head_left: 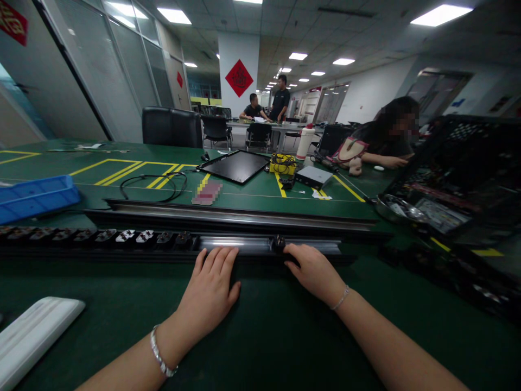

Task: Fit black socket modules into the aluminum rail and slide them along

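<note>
"Starting with the left hand (pixel 214 285): where is it placed?"

"Laid palm down at the near edge of a long black metallic rail (pixel 252 245) with a silvery inner channel. Fingers are held nearly together, tips rested on the edge; the thumb is held out sideways."

"And the right hand (pixel 314 273)?"

"Held at a small black block-shaped module (pixel 279 243). Fingers are bent and bunched against its right side; whether it is pinched by the thumb cannot be told."

"Where is that module found?"

"In the channel, right of the left hand, set well apart from a row of similar modules (pixel 106 235). The rail's left stretch is occupied by that row; two pale ones are seen among dark ones."

"Surroundings?"

"Just beyond, a second long black rail (pixel 244 218) is laid roughly parallel on a green table (pixel 260 336) marked with yellow lines. A blue plastic bin (pixel 40 198) is noted at left, a flat black rectangular panel (pixel 240 164) farther off. At right, a seated co-worker (pixel 376 132) is partly hidden by a black perforated casing (pixel 472 157)."
</note>
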The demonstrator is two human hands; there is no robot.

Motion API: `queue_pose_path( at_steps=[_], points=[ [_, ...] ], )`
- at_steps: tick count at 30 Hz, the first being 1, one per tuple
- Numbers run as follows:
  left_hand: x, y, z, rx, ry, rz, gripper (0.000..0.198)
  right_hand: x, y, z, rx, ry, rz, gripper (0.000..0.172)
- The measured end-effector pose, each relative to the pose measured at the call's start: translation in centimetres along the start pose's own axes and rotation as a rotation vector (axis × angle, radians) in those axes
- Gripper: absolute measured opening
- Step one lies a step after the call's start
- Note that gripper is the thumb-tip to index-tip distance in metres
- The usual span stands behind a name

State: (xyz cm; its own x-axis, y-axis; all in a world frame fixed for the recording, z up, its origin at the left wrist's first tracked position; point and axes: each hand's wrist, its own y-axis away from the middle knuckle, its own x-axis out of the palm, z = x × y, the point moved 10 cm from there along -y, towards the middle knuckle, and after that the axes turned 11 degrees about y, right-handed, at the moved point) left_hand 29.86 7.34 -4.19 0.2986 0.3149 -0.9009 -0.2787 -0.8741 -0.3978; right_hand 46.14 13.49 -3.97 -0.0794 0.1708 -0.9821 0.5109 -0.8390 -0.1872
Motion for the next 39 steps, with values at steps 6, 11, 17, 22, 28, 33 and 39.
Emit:
queue_pose_path(
  at_steps=[6, 11, 17, 22, 28, 33, 39],
  points=[
    [0.19, 0.02, 0.17, -0.004, 0.005, 0.005, 0.057, -0.12, 0.00, -0.14, 0.013, -0.010, 0.000, 0.019],
    [0.01, -0.01, 0.07, -0.015, 0.007, 0.011, 0.056, -0.07, 0.02, -0.20, 0.019, -0.010, -0.001, 0.017],
    [0.05, -0.03, 0.07, -0.016, 0.009, 0.018, 0.056, -0.09, 0.02, -0.14, 0.013, 0.000, -0.011, 0.016],
    [0.05, 0.01, 0.10, -0.017, 0.001, 0.019, 0.057, 0.06, -0.02, -0.16, 0.016, 0.000, 0.002, 0.016],
    [-0.02, 0.00, 0.06, -0.011, -0.009, 0.002, 0.057, 0.03, 0.02, -0.24, 0.023, -0.016, -0.004, 0.017],
    [-0.03, -0.02, 0.02, -0.015, -0.002, 0.008, 0.057, 0.03, 0.10, -0.26, 0.024, -0.011, 0.000, 0.017],
    [-0.29, -0.07, -0.34, -0.001, 0.002, 0.016, 0.057, -0.25, 0.26, -0.16, 0.038, 0.015, -0.013, 0.017]
  ],
)
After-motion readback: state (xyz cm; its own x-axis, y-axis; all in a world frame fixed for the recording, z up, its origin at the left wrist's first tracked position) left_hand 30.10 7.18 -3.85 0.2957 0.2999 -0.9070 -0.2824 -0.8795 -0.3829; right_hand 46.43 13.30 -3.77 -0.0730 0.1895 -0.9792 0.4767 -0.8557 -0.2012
